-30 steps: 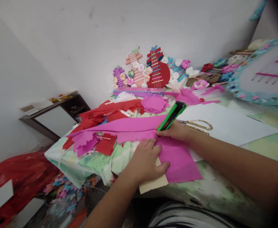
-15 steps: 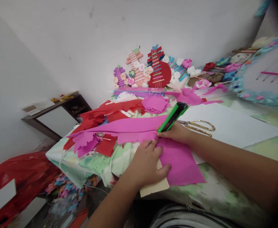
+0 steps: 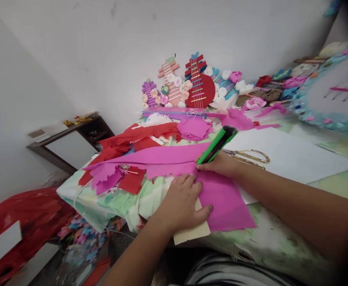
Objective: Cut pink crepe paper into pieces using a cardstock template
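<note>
My right hand (image 3: 221, 164) is closed around a green and black utility knife (image 3: 215, 147), held slanted with its lower end at the pink crepe paper (image 3: 227, 206). The blade itself is hidden by my fingers. Fingers spread, my left hand (image 3: 184, 200) lies flat on a cream card (image 3: 191, 234) and the paper's edge, its fingertips close to the knife. A long folded strip of the same pink paper runs off to the left. Just beyond my right hand lie gold-handled scissors (image 3: 252, 157), their blades partly covered by the hand.
White card (image 3: 293, 155) lies at the right on the green-and-white tablecloth (image 3: 162, 190). Red paper scraps (image 3: 150, 135) and a stack of pink pieces (image 3: 194, 129) are behind. Decorated stick crafts (image 3: 199, 89) lean against the wall. A dark cabinet (image 3: 72, 139) stands at left.
The view has shifted slightly. Both hands, the knife and the pink paper keep nearly the same places relative to each other.
</note>
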A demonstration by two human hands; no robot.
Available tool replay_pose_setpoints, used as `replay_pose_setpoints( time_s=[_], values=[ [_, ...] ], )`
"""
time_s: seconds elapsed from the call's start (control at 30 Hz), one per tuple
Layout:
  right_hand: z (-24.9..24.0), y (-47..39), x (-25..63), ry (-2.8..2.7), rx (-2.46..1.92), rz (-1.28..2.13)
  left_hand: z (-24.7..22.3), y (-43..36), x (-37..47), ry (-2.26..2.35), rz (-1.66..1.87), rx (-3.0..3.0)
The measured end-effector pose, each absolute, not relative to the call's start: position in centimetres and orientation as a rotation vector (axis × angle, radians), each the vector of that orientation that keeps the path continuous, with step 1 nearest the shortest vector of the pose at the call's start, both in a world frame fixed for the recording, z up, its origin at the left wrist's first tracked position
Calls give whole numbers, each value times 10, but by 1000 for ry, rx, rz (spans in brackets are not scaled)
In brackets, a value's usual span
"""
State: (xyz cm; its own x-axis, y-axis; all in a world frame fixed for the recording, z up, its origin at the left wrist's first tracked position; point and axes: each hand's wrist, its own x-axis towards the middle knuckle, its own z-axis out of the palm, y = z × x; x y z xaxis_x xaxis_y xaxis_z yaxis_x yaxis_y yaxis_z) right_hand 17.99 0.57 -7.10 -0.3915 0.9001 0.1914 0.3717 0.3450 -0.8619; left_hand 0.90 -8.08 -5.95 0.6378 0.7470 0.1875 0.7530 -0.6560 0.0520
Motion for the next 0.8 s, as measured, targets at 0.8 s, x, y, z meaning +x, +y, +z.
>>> replay_pose_setpoints(
  time_s=[0.8],
  values=[
    [-60, -7, 166, -1897, -1440, 600, -65, -80, 6, -1273, -348, -2878]
  ],
)
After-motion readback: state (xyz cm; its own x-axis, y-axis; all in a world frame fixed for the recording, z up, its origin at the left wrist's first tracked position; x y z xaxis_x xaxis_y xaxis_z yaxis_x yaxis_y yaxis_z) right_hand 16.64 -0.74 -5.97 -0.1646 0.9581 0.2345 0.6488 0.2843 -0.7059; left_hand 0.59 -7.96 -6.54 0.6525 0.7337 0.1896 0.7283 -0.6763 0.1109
